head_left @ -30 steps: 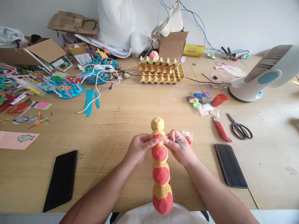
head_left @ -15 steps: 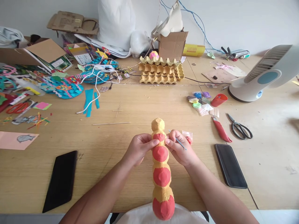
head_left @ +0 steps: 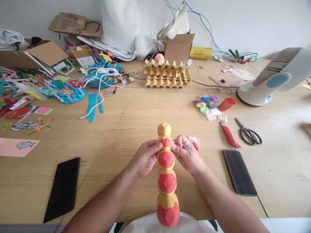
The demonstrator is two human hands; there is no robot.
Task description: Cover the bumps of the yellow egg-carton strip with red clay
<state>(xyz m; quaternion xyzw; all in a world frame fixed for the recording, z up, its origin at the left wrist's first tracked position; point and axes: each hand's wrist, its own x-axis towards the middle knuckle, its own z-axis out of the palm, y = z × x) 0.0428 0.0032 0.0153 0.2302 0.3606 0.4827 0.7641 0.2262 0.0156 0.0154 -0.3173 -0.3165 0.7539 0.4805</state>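
Two hands are in view: the left hand and the right hand. There is one egg-carton strip with four red patches, and one blue pick. There are two phones, the left phone and the right phone, and two pairs of scissors, black scissors and red scissors. There is one fan, one red cup, one red knife and one wooden stick.

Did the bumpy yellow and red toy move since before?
No. The toy has stayed put: its top is still about level with the thin wooden stick lying to its left.
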